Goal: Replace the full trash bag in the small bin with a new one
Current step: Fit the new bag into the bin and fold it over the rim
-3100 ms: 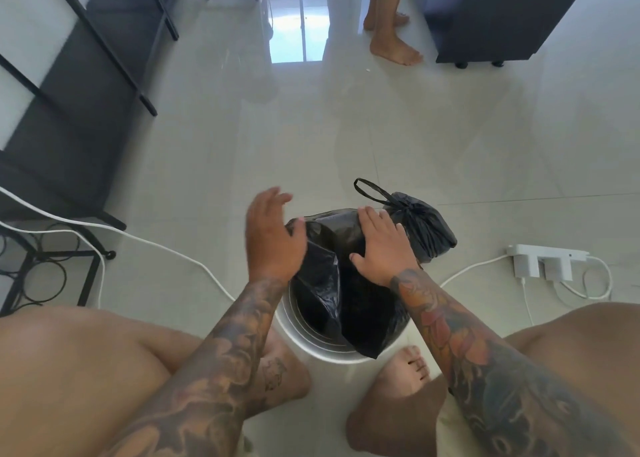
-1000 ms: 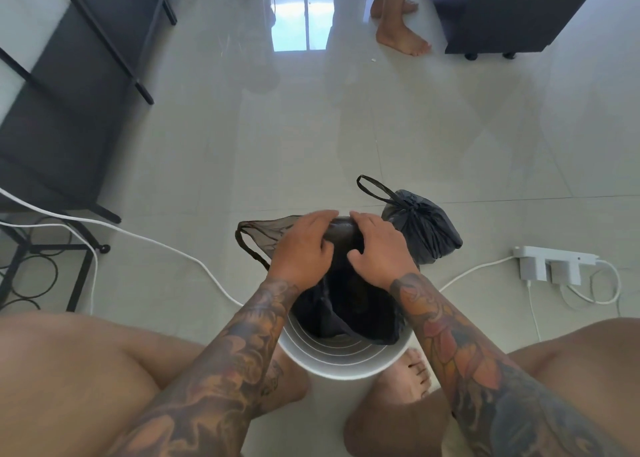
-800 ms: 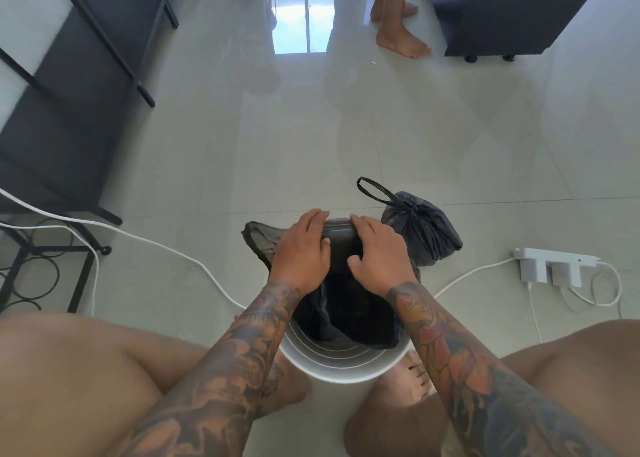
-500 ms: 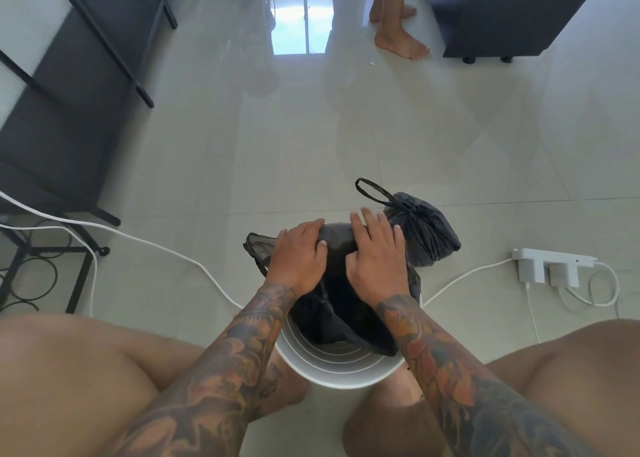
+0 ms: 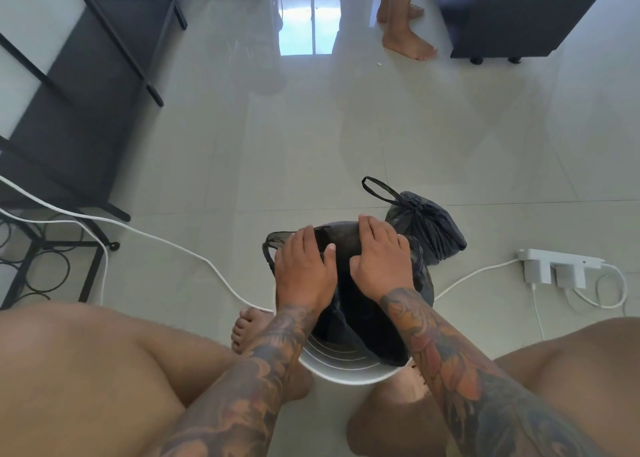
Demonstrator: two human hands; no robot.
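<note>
A small white bin (image 5: pixel 349 370) stands on the floor between my knees. A new black bag (image 5: pixel 360 321) hangs inside it, its mouth stretched over the far rim. My left hand (image 5: pixel 304 269) presses the bag's edge on the far left of the rim, where a handle loop sticks out. My right hand (image 5: pixel 381 259) lies flat on the bag's edge at the far right of the rim. The full black bag (image 5: pixel 426 228), tied shut with its handle loop up, sits on the floor just behind the bin to the right.
A white power strip (image 5: pixel 557 266) with plugs lies on the floor to the right, its white cable (image 5: pixel 464 280) running toward the bin. Another white cable (image 5: pixel 166 245) crosses the floor at left. Black metal frames (image 5: pixel 52 255) stand left. Another person's bare feet (image 5: pixel 408 44) and a dark cabinet (image 5: pixel 502 16) are far ahead.
Both hands have slid the bag's mouth outward and down over the bin's far rim. The handle loop at left has drawn in closer to the bin.
</note>
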